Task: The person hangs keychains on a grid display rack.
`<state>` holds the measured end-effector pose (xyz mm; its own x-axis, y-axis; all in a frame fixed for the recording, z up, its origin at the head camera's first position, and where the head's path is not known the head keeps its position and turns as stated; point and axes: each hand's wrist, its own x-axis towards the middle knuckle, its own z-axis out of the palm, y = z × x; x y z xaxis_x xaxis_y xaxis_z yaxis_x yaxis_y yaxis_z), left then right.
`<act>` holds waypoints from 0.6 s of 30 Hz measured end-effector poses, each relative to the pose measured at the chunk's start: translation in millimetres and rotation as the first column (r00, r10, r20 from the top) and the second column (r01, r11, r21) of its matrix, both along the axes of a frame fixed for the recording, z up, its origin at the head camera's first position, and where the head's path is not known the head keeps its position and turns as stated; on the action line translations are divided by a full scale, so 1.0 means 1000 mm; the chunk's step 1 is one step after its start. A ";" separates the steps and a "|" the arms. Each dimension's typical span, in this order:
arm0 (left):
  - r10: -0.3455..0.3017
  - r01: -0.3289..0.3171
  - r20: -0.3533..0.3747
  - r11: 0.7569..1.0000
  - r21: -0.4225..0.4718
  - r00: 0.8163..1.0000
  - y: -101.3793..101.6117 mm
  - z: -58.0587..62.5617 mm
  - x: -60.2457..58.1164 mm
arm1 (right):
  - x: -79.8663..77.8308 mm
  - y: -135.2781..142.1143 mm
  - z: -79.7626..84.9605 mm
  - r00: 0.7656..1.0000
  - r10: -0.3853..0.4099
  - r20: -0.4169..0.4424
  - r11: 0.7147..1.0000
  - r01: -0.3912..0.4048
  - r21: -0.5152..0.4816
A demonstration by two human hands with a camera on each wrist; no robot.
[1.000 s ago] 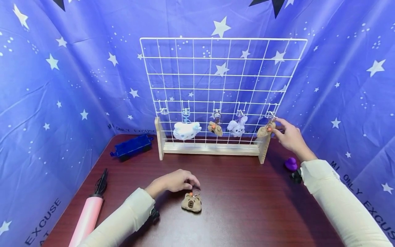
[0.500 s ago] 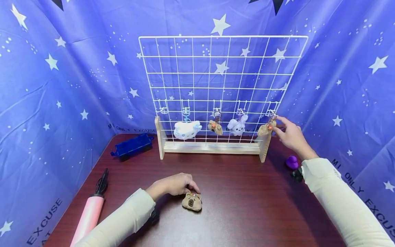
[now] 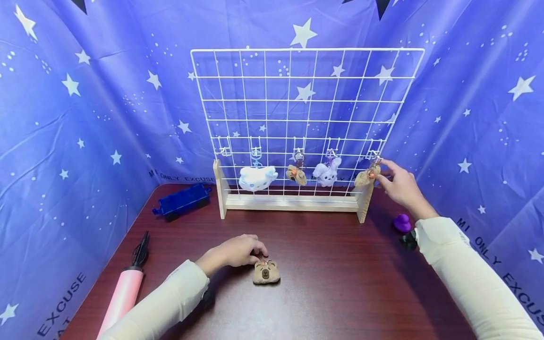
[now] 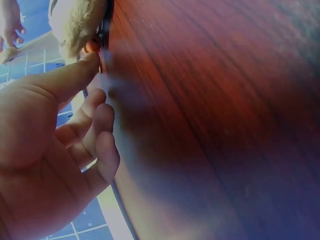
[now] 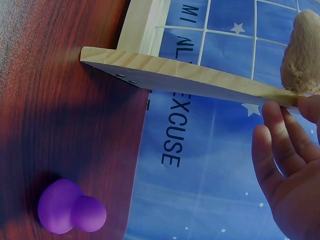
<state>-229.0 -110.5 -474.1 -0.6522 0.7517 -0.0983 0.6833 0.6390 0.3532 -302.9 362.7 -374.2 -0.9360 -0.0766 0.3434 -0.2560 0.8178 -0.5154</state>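
Note:
In the head view, my left hand pinches the ring end of a brown capybara plush keychain at the middle of the table. Its face is towards me. The left wrist view has the thumb at an orange bead beside the plush. At the rack's right end, my right hand pinches the top of another brown plush keychain, close to a hook. In the right wrist view only part of that plush shows; whether its ring is on the hook cannot be seen.
A white wire grid rack with wooden feet stands at the back. On it hang a white plush, a brown plush and a lilac bunny. Around lie a blue wagon, a pink pump and a purple duck.
My left hand has taken hold of the capybara keychain by its ring end, and the plush has shifted slightly up and right. My right hand has hardly moved.

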 end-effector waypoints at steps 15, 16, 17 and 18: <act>-0.027 0.028 -0.051 0.999 0.018 0.998 0.006 -0.003 0.006 | 0.002 -0.001 0.001 1.000 -0.012 0.015 1.000 0.012 -0.007; -0.026 0.027 -0.051 0.999 0.021 0.998 0.006 -0.003 0.006 | 0.002 -0.001 0.002 1.000 -0.014 0.018 1.000 0.014 -0.010; -0.030 0.032 -0.053 0.999 0.025 0.998 0.006 -0.003 0.006 | 0.002 -0.001 0.002 1.000 -0.016 0.019 1.000 0.016 -0.008; -0.038 0.039 -0.051 0.999 0.035 0.998 0.007 -0.003 0.005 | 0.001 -0.001 0.001 1.000 -0.018 0.019 1.000 0.018 -0.005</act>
